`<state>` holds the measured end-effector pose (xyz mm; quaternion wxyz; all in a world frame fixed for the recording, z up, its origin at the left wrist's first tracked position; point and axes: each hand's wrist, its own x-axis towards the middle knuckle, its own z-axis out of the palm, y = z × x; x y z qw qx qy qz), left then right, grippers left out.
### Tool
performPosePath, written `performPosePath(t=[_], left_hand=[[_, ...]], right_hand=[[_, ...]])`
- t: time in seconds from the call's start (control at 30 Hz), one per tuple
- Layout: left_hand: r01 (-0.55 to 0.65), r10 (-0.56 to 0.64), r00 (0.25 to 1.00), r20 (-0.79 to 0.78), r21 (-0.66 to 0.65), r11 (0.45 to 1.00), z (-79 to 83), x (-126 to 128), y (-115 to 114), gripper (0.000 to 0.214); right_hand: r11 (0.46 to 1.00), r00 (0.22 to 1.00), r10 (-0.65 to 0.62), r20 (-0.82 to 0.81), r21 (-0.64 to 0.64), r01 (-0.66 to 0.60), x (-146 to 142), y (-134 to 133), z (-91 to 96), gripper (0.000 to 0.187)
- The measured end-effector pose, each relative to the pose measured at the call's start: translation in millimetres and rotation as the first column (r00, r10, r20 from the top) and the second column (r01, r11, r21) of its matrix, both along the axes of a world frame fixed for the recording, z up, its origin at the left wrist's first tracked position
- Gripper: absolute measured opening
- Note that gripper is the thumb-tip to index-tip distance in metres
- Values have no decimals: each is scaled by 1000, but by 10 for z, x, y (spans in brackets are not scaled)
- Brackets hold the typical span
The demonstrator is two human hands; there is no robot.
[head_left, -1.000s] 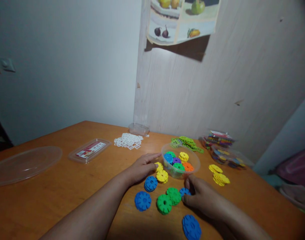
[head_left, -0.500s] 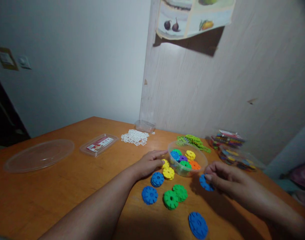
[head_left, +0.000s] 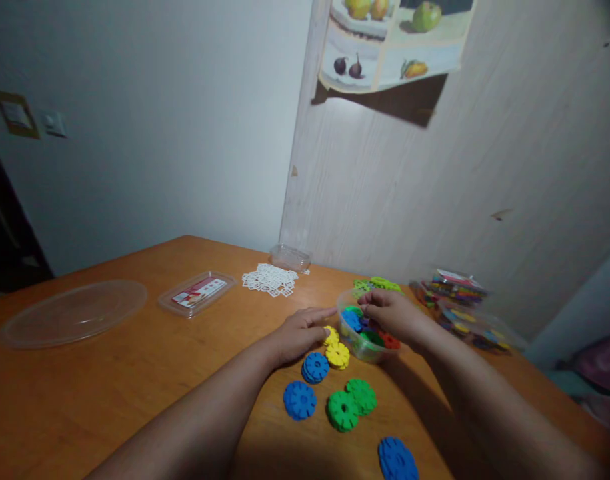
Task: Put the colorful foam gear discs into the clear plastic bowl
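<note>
My left hand [head_left: 299, 335] lies on the table, fingers stretched toward a clear round plastic bowl [head_left: 349, 347], thumb beside yellow notched discs [head_left: 337, 356]. My right hand [head_left: 392, 315] is over the bowl, fingers bent together; what they hold, if anything, is hidden. Blue discs [head_left: 351, 321], green discs [head_left: 371, 341] and orange-red discs [head_left: 391, 340] show inside the bowl, partly covered by that hand. In front of the bowl are stacks of blue discs [head_left: 300, 400] and green discs [head_left: 343, 410]. Another blue stack [head_left: 397, 459] stands nearer me.
A clear round lid [head_left: 75, 313] and a labelled clear lid [head_left: 197, 293] lie left. White lattice pieces [head_left: 269, 279] are heaped before a clear tray [head_left: 289, 257]. Green pieces [head_left: 385, 284], stacked colourful packs [head_left: 452, 287] and a clear container [head_left: 477, 327] stand right.
My right hand has moved left from beside the bowl to above it; the blue disc it held is no longer distinguishable. My left hand stays in place. The view has tilted up slightly.
</note>
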<state>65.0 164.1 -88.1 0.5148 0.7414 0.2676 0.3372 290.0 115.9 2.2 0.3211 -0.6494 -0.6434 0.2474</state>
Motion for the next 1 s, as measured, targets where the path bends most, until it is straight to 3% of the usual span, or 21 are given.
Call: performPosePath(t=[0.3,0.47,0.6,0.77,0.9,1.0], left_hand=[[-4,3,1000,3,27,1000,31,7,-12,58],[-10,10,1000,6,27,1000,34,7,-13,56],[-20,20,1000,22,-11,1000,42,-2,-29,55],[24,-20,998,66,-60,998,71,-12,-58,58],[8,-2,997,77,-79,997,89,-13,-74,58],[-2,9,996,87,-81,997,77,-15,-65,56]], right_hand=[[998,971,60,231,-9,-60,54,94,-89,22],[988,906,3,424,140,-68,6,-290,72,24],[984,790,10,613,133,-116,-142,-632,99,27],[985,649,-6,761,117,-129,-288,-755,32,21],[984,612,-37,790,134,-113,-230,-828,41,19],[985,632,-22,774,125,-120,-91,-914,58,21]])
